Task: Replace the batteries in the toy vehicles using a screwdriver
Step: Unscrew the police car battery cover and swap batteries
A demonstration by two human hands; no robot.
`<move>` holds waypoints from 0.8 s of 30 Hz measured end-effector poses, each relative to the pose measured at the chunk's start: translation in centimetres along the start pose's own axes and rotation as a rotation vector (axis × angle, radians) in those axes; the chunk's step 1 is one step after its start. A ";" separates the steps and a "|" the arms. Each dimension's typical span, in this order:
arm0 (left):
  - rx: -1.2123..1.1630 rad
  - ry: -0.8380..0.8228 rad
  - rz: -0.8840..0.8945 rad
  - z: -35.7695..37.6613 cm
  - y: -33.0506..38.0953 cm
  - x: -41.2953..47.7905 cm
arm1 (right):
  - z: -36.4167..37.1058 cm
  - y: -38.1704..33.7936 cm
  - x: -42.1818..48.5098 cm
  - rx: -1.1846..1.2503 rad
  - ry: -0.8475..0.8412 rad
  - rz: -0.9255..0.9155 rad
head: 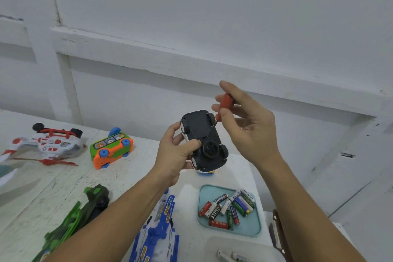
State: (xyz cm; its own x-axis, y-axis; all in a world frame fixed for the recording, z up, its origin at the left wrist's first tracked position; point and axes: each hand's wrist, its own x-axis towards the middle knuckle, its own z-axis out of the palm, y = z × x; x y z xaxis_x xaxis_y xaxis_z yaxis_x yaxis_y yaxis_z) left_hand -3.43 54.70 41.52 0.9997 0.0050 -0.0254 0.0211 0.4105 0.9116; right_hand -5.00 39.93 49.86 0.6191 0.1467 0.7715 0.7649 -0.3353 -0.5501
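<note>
- Toy car (201, 132) — held up in the air above the far right part of the table, beyond the teal tray, turned so that its dark underside and four wheels face the camera.
- Table (63, 185) — white, scuffed top, against a white wall.
- Green toy vehicle (85, 210) — lies at the near left, partly behind the left forearm.
- Blue-and-white toy vehicle (157, 232) — lies near the middle, just left of the teal tray.
- Red-and-white toy helicopter (49, 144) — far left, lying upside down with its black wheels up.
- Left hand (174, 153) — fingers and thumb curled round the left side of the toy car, gripping it.
- Right hand (248, 125) — thumb and fingertips pinch the screwdriver handle; the other fingers are spread loosely.
- Green-and-orange toy bus (111, 149) — tipped on its side, just right of the helicopter, blue wheels toward the camera.
- Teal tray (253, 227) — near right, below the raised car.
- Batteries (229, 208) — a loose heap in the teal tray: red, green, black, blue and white cells.
- Screwdriver (225, 101) — red handle uppermost, thin dark shaft slanting down and left, its tip on the car's underside.
</note>
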 end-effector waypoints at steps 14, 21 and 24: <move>-0.050 0.009 -0.037 -0.3 -0.4 -0.5 | -0.7 0.0 0.3 -0.017 -0.012 -0.018; -0.052 0.004 -0.038 -0.2 -0.5 -0.5 | -0.5 -0.1 0.8 -0.055 -0.001 -0.099; -0.061 0.012 -0.049 -0.3 -0.5 -0.6 | -0.5 0.3 0.7 -0.050 -0.021 -0.119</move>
State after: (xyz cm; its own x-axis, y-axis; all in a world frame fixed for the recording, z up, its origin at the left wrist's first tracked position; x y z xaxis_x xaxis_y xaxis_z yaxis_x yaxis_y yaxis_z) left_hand -4.07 54.74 40.95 0.9972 -0.0060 -0.0743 0.0686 0.4654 0.8824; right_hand -4.44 39.42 50.39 0.5288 0.2073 0.8230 0.8235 -0.3600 -0.4384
